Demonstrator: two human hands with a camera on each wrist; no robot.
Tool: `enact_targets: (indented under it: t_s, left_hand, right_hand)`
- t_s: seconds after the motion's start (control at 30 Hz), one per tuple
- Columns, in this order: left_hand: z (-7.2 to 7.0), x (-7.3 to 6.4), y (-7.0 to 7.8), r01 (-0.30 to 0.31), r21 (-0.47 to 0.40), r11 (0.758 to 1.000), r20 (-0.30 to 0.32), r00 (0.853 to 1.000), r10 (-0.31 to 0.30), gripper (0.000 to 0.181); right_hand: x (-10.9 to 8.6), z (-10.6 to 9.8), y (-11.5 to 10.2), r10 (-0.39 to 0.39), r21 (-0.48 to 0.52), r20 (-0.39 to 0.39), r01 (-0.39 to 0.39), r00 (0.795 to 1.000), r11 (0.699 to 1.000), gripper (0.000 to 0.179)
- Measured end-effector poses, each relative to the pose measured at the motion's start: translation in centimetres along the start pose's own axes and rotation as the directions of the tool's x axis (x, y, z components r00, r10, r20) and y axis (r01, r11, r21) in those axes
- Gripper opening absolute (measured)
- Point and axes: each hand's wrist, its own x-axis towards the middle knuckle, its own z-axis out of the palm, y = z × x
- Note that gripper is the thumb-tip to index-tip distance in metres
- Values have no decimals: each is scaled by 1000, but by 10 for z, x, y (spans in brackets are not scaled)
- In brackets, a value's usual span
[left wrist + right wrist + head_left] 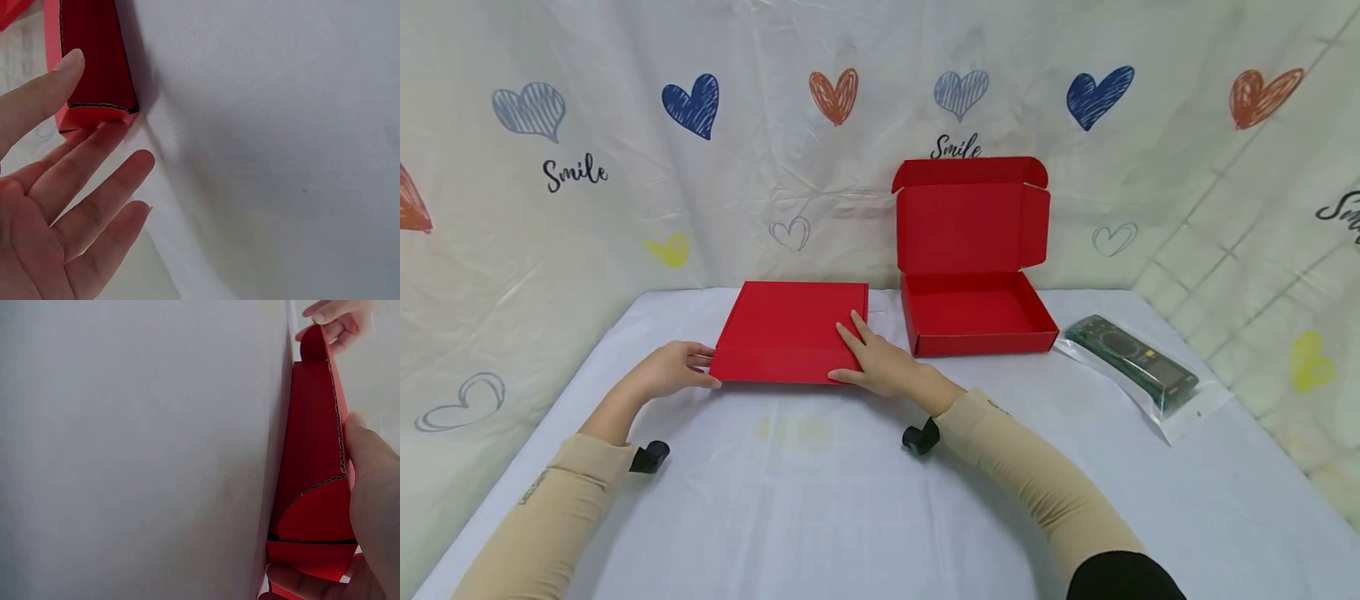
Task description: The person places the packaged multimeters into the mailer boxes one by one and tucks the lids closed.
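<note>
A closed-lidded red cardboard box [786, 325] lies on the table before me. My left hand [673, 367] is at its front left corner, with extended fingers touching the short side and the thumb by the front face in the left wrist view. My right hand [880, 360] spreads over the lid's right edge, its thumb lying toward the front edge. Lower in the right wrist view, other fingers [294, 581] of that hand touch the box's right side. Rounded cardboard flaps [315, 512] show along the front there. What lies inside the box is hidden.
A second red box [977, 321] stands to the right with its lid [962, 229] raised. Farther right, a dark device with a dial, possibly a multimeter [1131, 358], lies in clear plastic. A white sheet [805, 508] covers the table; a printed curtain hangs behind.
</note>
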Motion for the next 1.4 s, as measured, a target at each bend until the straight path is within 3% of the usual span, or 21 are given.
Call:
enact_targets:
  t_s: [0.2,0.5,0.7,1.2,1.4]
  left_hand:
    - [1,2,-3,-8,-11,1000,18,1000,8,72]
    - [0,5,-3,-2,45,999,15,1000,1,72]
    - [-1,3,-3,6,16,1000,23,1000,-7,81]
    - [-7,1,-1,1,-4,1000,58,998,-1,78]
    - [-4,2,0,-4,-25,1000,53,999,5,86]
  right_hand:
    - [0,0,1,-3,4,1,3,1000,1000,93]
    - [0,0,0,-15,13,4,14,1000,1000,93]
    - [0,-1,0,-7,9,3,7,1000,1000,93]
    - [0,-3,-1,-4,7,6,4,1000,1000,92]
    - [1,-2,-1,-3,0,8,3,1000,1000,92]
